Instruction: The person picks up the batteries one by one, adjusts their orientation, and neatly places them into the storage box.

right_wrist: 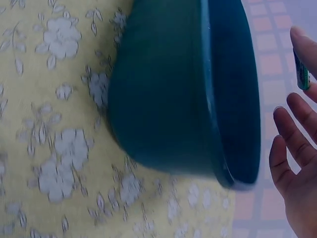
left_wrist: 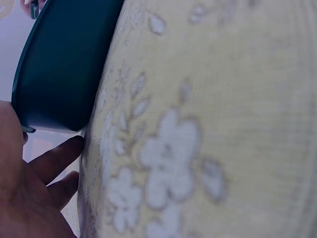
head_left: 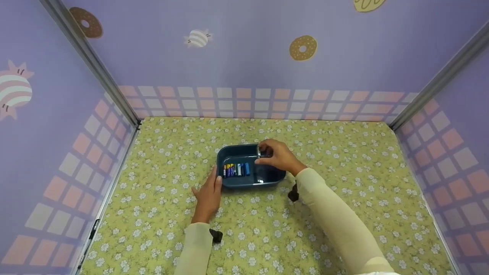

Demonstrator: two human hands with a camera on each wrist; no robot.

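A dark blue-green plastic basin stands on the floral cloth, with a divider across its middle. In its left part several batteries lie side by side in a row, with purple, yellow, white and blue casings. Over the right part, my right hand pinches one small battery between thumb and fingertips, above rim height; its casing shows dark with green. My left hand rests against the basin's left front corner, thumb by the rim and other fingers extended along the outside and near the cloth.
Yellow-green floral cloth covers the surface. Purple walls with a pink and white check border enclose the back and both sides, joined by grey metal posts. Dark straps or devices sit at both wrists.
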